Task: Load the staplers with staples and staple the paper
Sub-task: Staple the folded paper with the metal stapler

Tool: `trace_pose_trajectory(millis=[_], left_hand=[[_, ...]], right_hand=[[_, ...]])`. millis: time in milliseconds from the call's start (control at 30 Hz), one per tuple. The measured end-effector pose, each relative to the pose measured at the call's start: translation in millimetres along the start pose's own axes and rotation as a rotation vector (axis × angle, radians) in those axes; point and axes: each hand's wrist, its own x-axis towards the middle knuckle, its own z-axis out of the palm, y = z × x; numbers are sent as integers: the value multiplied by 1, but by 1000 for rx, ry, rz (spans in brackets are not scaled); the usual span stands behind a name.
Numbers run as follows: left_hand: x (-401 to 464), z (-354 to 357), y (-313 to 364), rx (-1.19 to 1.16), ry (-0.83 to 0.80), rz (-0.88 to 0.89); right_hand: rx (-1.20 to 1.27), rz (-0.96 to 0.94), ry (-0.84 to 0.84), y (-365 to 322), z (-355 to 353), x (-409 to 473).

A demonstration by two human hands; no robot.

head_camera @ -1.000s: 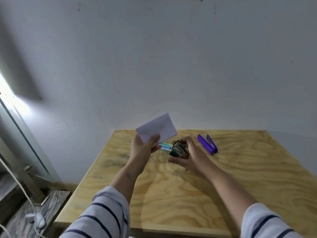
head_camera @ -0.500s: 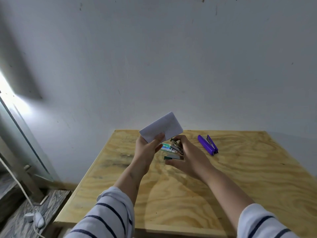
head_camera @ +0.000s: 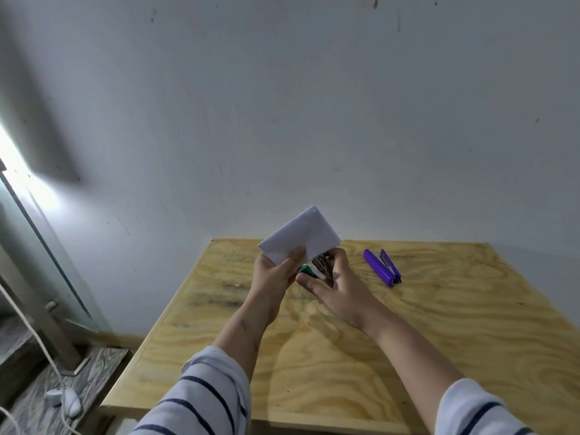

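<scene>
My left hand point(head_camera: 276, 274) holds a folded white paper point(head_camera: 299, 235) up above the wooden table point(head_camera: 345, 356), thumb on its lower edge. My right hand point(head_camera: 337, 284) grips a dark green stapler point(head_camera: 318, 267) with metal parts showing, its front end right at the paper's lower right edge. Whether the jaws enclose the paper is hidden. A purple stapler point(head_camera: 381, 267) lies hinged open on the table to the right of my hands. The staple box seen earlier is hidden behind my hands.
A grey wall stands right behind the table's far edge. On the floor at the left lie a white cable point(head_camera: 37, 340) and a small white plug point(head_camera: 62, 400), beside a metal frame point(head_camera: 40, 255).
My right hand lifted the green stapler off the table up to the paper's lower edge. The left hand raised the paper slightly and shifted it right.
</scene>
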Motion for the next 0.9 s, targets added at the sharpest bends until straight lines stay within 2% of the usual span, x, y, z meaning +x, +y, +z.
trace_pose_trajectory(millis=[233,400,700,900], left_hand=[[-1,-3,-2,-21,-23,-18],[-2,-5,-5,-4,-27,-82],[-5,-11,-5,24,-31,-115],[-7,-11,-9,33,-38,-103]], right_hand=[[130,6,-24,-4,2,1],[223,32,34,-5,-4,5],[662,189,-41,3,-19,6],[614,195,-26,7,-20,6]])
